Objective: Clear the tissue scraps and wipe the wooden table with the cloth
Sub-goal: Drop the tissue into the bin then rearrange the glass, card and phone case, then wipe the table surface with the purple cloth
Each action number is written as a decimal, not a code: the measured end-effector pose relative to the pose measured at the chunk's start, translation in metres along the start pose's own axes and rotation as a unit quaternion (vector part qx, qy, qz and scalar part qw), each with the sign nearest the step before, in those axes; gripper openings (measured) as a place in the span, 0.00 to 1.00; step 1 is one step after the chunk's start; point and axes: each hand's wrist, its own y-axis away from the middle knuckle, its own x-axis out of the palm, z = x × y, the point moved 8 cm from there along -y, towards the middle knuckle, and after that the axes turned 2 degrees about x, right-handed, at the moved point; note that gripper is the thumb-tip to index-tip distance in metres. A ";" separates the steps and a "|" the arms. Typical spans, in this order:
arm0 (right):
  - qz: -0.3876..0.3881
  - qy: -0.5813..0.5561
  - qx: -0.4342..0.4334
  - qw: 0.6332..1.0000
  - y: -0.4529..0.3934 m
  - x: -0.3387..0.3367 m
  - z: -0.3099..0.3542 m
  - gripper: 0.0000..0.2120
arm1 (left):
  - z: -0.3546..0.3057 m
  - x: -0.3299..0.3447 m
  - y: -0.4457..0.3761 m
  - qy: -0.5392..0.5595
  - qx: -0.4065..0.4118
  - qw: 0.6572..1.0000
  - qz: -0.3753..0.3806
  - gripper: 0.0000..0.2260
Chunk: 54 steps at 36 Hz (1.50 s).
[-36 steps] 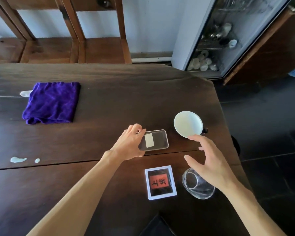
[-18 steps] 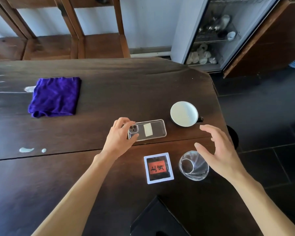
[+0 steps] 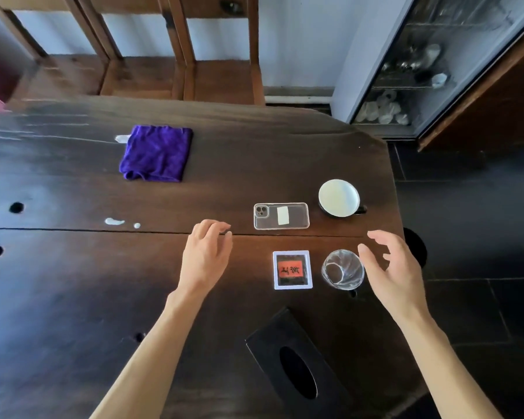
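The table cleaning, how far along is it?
Barely begun. Done: the phone case, cup, glass and framed card sit grouped at the right side. In hand: nothing; the left hand and right hand hover with relaxed fingers. Left: the tissue scraps lie on the wooden table, another by the folded purple cloth, which lies unused, so wiping remains.

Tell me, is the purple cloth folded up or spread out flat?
Folded. The purple cloth lies on the table as a thick, neat square, with doubled layers showing along its near edge. Neither hand touches it.
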 end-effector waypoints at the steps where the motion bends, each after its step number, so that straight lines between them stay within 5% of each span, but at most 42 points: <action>1: -0.003 0.004 -0.002 1.000 0.004 -0.001 0.004 0.18 | -0.003 -0.009 0.008 -0.009 0.002 1.000 -0.013 0.06; 7: 0.006 0.086 -0.069 0.994 0.031 -0.002 0.042 0.29 | -0.026 -0.058 0.050 -0.092 -0.026 0.995 -0.037 0.13; 21: 0.084 0.224 -0.313 0.919 0.122 0.047 0.143 0.30 | -0.054 -0.134 0.163 -0.235 -0.115 0.963 -0.062 0.24; 34: 0.105 0.268 -0.317 0.904 0.176 0.143 0.202 0.33 | 0.049 -0.205 0.198 -0.252 -0.155 0.954 -0.052 0.28; 54: 0.036 0.275 -0.197 0.940 0.178 0.323 0.299 0.33 | 0.291 -0.261 0.099 -0.222 -0.096 0.969 0.042 0.28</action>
